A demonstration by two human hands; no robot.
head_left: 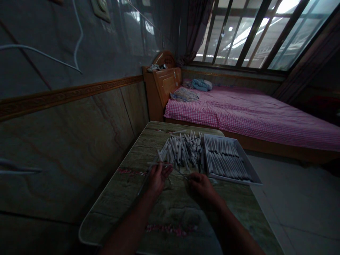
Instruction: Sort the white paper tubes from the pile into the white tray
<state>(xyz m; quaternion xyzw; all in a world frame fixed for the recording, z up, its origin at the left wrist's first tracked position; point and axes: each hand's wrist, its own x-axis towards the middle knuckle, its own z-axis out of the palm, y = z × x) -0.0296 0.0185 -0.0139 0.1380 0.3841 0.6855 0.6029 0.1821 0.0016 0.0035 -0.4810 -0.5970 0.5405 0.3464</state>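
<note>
Both sets of fingers closed: left hand (157, 178) on white tube (156, 163), right hand (203, 185) on thin rod (182, 174). A slip could scatter the loose pile (183, 148).

Home bedroom, dimly lit: bed (252, 113) under pink checked sheet, wooden headboard (163, 85), barred window (255, 32) with curtain (195, 32), tiled walls, small counter (175, 209) beside bed.
</note>
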